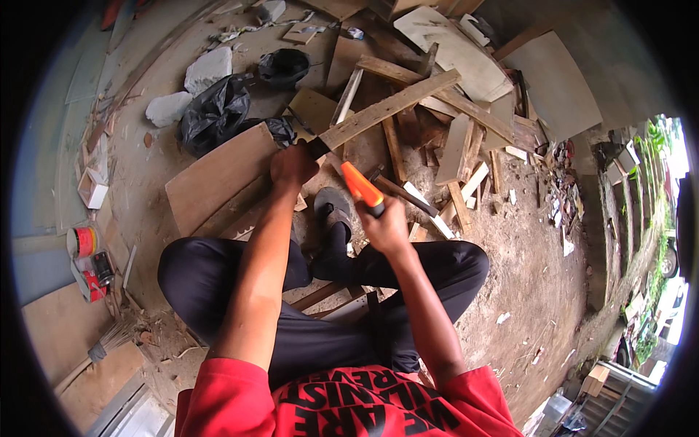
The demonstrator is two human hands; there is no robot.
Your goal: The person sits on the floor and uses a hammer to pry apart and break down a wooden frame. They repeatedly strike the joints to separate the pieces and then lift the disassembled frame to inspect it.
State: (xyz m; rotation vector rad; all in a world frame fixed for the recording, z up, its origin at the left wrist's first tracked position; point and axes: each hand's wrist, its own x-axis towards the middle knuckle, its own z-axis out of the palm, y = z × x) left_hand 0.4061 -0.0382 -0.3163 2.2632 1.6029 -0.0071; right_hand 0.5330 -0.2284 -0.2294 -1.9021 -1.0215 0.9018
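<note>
My left hand (pixel 294 166) is closed around the near, dark end of a long wooden plank (pixel 397 108), which slants up to the right over a heap of wood. In my right hand (pixel 387 227) is a handsaw (pixel 360 184) with an orange and black handle. Its blade is seen nearly edge-on, pointing toward the plank close to my left hand; whether it touches the wood I cannot tell. Below the plank, between my bent knees, is my foot in a grey shoe (pixel 333 206).
Loose boards (pixel 455 149) are heaped ahead. A brown panel (pixel 222 175), black plastic bag (pixel 215 113), black bucket (pixel 284 67) and white blocks (pixel 209 71) lie ahead left. Cans (pixel 84 242) and a broom (pixel 109 339) are at the left. Concrete steps (pixel 619 211) rise at the right.
</note>
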